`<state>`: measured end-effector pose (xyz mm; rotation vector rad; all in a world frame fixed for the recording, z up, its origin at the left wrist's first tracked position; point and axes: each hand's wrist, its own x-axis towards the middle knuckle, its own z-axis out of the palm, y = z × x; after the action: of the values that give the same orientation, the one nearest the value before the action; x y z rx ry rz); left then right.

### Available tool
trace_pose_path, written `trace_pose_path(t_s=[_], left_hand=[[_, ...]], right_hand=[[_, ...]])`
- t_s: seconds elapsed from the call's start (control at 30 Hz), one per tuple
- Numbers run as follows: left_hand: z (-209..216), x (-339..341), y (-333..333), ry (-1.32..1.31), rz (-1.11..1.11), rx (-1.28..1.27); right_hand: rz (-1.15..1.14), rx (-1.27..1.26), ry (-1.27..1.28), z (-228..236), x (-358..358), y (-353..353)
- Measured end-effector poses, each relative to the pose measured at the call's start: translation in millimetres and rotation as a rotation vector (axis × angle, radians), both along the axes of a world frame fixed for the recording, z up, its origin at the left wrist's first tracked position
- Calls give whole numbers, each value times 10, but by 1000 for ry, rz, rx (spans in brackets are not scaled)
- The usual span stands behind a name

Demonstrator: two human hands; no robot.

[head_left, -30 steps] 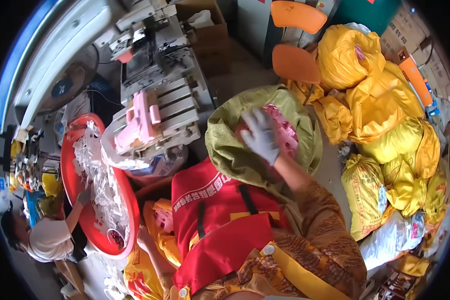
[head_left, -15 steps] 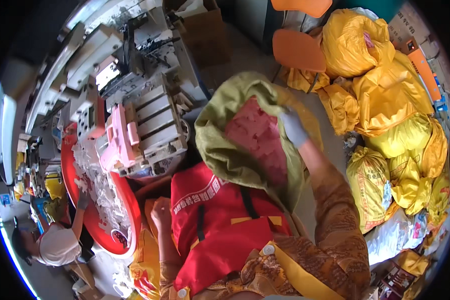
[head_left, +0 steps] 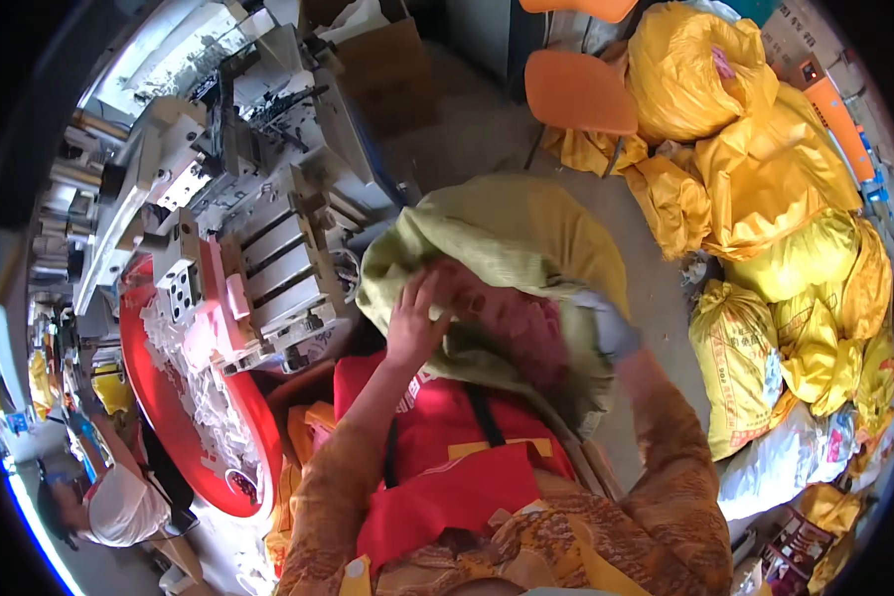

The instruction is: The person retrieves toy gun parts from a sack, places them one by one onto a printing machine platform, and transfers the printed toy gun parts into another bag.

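A green-yellow woven sack [head_left: 512,223] stands in front of me with its mouth folded open. Pink pieces [head_left: 512,323], too jumbled to name, lie inside it. My bare left hand [head_left: 415,323] is at the near left part of the sack's mouth, its fingers bent over the fabric. On the right side, my right hand [head_left: 606,323] in a grey-white glove grips the rim; it is somewhat smeared by motion. I wear a red apron [head_left: 447,497], which lies below the sack.
A machine with metal bars [head_left: 283,263] stands to the left, beside a red tub [head_left: 266,437] heaped with whitish pieces. Another person [head_left: 124,507] works beyond the tub. Yellow bags [head_left: 780,179] pile up on the right, near an orange chair [head_left: 578,94]. A cardboard box [head_left: 387,74] is behind.
My left hand has come up from beside the apron to the sack's mouth. My right hand has moved down and slightly right, and the sack's mouth has sagged and narrowed.
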<state>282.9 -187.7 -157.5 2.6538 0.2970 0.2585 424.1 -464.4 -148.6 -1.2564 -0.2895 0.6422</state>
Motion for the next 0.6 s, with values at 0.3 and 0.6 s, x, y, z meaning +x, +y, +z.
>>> trace_pose_path(t_s=[0.3,0.6], left_hand=[[-602,1022,511,441,218,-59],[-866,1126,1094,-226,386,-1827]], right_hand=[[-121,-591,-356,850,1406,-246],[814,-906,-624,405,963,1002]])
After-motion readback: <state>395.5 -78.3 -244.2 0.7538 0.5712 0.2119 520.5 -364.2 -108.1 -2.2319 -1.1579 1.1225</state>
